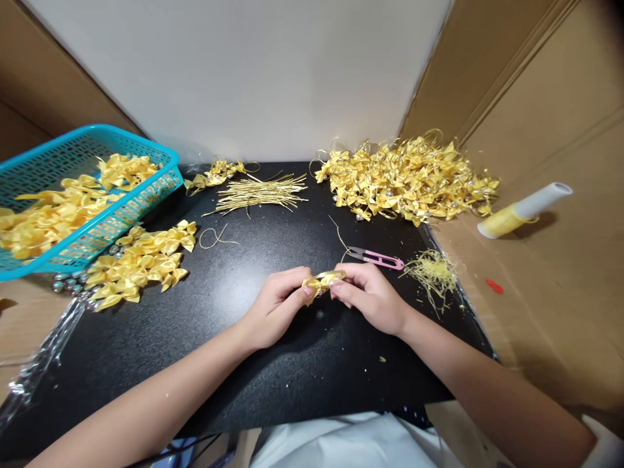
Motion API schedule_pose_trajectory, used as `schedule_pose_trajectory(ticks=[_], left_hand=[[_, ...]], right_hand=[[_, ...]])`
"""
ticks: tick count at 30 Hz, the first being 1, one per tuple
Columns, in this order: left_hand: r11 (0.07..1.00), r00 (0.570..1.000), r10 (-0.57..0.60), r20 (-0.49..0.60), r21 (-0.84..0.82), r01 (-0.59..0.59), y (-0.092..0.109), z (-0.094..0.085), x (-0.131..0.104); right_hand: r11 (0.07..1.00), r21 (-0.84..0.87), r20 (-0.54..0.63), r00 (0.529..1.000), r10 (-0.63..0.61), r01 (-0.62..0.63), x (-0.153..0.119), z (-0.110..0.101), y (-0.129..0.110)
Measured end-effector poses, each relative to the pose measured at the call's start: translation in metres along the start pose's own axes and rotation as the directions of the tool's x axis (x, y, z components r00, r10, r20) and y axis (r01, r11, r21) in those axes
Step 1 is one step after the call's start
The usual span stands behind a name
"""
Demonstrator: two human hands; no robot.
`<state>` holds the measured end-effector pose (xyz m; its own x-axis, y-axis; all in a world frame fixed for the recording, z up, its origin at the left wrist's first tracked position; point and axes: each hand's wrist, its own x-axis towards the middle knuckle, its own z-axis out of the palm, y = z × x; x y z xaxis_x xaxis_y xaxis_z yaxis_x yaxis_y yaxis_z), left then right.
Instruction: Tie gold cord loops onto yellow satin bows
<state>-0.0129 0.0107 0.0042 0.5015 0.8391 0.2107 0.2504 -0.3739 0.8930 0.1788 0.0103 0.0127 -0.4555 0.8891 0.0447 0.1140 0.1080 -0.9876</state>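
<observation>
"Look, a pale glare pooling on the black tabletop [224, 273]!"
"Bright from above, and that white tube [541, 200] drops a shadow on the cardboard [560, 312]."
"Middle's fairly sharp; top right corner's dark and blurred, cardboard stretching towards the edges."

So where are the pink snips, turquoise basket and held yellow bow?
Pink snips [385, 258]: head view, on the pink handle.
Turquoise basket [171, 158]: head view, on the rim's right corner.
Yellow bow [322, 283]: head view, on the ribbon's visible middle.
</observation>
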Motion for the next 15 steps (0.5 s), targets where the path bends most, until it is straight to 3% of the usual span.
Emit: schedule_pose_trajectory(ticks=[3, 9, 12, 15], left_hand=[[0.996, 0.997, -0.078, -0.005, -0.053, 0.077, 0.0, 0.002, -0.001], [0.94, 0.967, -0.243, -0.082, -0.265, 0.214, -0.001, 0.012, -0.003], [0.94, 0.97, -0.233, -0.068, -0.271, 0.207, -0.001, 0.013, -0.003], [0.947, 0.978, -0.185, -0.096, -0.283, 0.151, 0.001, 0.011, -0.003]], right_hand=[[0.996, 0.083, -0.022, 0.999, 0.024, -0.022, 0.001, 0.003, 0.001], [0.952, 0.299, -0.184, 0.976, 0.12, -0.061, 0.0, 0.016, 0.008], [0.973, 0.227, -0.179, 0.98, 0.086, -0.044, 0.0, 0.016, 0.008], [0.998, -0.017, -0.156, 0.986, -0.057, 0.055, -0.002, 0.011, 0.007]])
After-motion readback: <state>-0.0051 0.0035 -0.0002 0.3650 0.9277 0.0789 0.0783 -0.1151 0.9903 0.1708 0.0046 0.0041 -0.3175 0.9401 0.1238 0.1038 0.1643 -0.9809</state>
